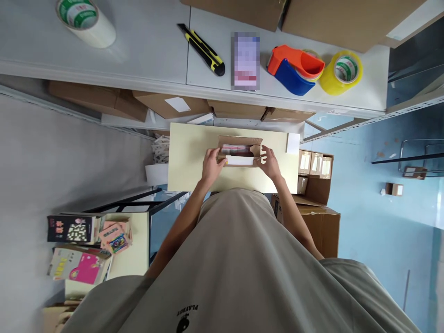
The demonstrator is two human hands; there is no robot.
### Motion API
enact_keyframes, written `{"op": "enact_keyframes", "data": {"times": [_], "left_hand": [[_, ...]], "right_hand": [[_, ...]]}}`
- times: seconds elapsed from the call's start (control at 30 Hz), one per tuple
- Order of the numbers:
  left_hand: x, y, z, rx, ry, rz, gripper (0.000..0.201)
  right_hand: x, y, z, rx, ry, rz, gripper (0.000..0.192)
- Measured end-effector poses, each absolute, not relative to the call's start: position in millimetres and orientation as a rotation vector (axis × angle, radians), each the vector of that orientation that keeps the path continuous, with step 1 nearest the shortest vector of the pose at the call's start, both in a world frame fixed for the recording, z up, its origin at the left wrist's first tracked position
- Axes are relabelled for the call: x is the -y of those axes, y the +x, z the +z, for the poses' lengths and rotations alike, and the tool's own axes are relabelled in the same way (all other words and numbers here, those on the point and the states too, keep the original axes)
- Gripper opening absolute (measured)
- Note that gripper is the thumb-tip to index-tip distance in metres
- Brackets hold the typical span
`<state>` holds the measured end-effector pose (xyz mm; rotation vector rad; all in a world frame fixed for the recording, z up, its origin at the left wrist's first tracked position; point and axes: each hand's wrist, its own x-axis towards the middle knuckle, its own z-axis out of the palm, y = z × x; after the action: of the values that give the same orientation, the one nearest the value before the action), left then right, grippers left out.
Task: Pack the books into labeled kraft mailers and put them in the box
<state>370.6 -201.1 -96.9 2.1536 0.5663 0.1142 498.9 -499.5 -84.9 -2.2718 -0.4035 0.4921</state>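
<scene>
A small open cardboard box (pixel 241 139) lies on the pale yellow tabletop (pixel 189 162) in front of my body. Inside it are flat items with pinkish and white edges (pixel 236 148), too small to name. A white label (pixel 239 160) covers most of its near side. My left hand (pixel 211 165) grips the left end, with the thumb at the near corner. At the opposite end, my right hand (pixel 270 162) curls its fingers around the side flap of the box.
Above the table, a grey shelf (pixel 145 51) bears a utility knife (pixel 204 51), a blurred rectangle (pixel 245 62), an orange and blue tape dispenser (pixel 294 69), yellow tape (pixel 342 74) and a clear tape roll (pixel 88 23). Books (pixel 72 229) sit lower left; cartons (pixel 319 226) stand right.
</scene>
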Motion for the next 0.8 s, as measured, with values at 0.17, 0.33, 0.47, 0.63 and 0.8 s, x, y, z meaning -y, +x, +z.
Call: {"op": "enact_keyframes", "data": {"times": [0.17,0.33,0.47,0.63,0.8], "left_hand": [[204,370,-102,-0.461,2.072,0.043,0.049],[191,387,-103,-0.498,2.015,0.023,0.107],[177,396,-96,-0.408,2.076,-0.001,0.112],[174,395,-89,-0.428,2.064,-0.069,0.113],[179,392,-84,-0.456,2.053,-0.064,0.103]], "right_hand": [[496,490,-82,0.390,-2.211,0.461,0.090],[492,506,-73,0.392,-2.269,0.474,0.100],[492,515,-67,0.401,-2.288,0.505,0.088],[492,512,-65,0.377,-2.261,0.496,0.085],[493,510,-63,0.325,-2.226,0.474,0.058]]}}
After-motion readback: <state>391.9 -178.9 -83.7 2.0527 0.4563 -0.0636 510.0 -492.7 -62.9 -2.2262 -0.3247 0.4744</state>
